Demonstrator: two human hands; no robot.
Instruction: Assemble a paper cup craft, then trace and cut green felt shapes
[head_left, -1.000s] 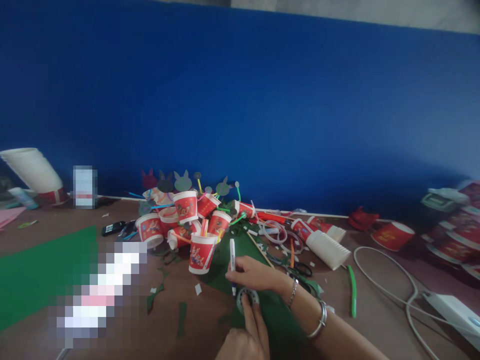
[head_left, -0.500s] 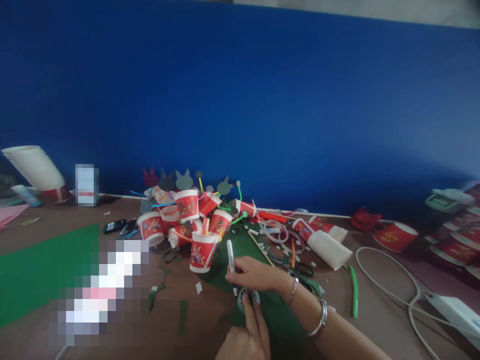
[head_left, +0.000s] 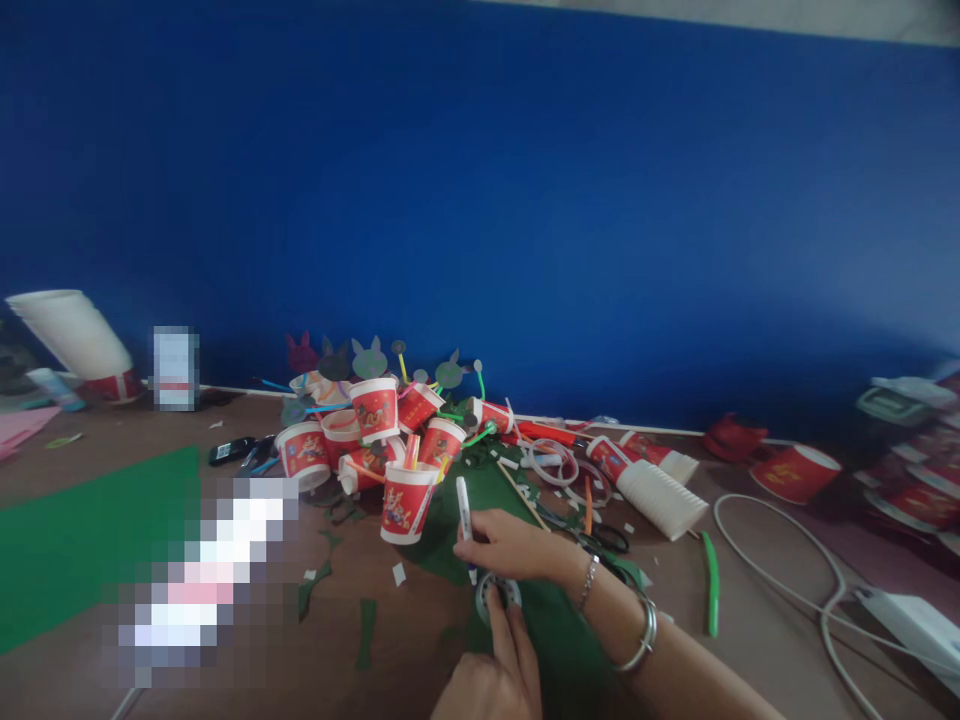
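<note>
My right hand (head_left: 504, 545) grips a white marker pen (head_left: 464, 508) upright, its tip down beside a small round tape roll (head_left: 496, 594). That roll lies on a dark green paper sheet (head_left: 555, 640) on the brown table. My left hand (head_left: 491, 680) reaches up from the bottom edge, with two stretched fingers pressing down on the roll. Bracelets circle my right wrist (head_left: 637, 635). Just behind the pen stands a red and white paper cup (head_left: 403, 502) with straws in it.
A heap of red paper cups with straws and paper ears (head_left: 375, 420) lies behind. A stack of white cups (head_left: 660, 497), scissors (head_left: 600, 538), a green straw (head_left: 709, 585) and a white cable (head_left: 787, 580) sit right. A large green sheet (head_left: 82, 530) lies left.
Almost nothing has changed; my hands stay on the pen and the tape roll, and the pen has tilted very slightly.
</note>
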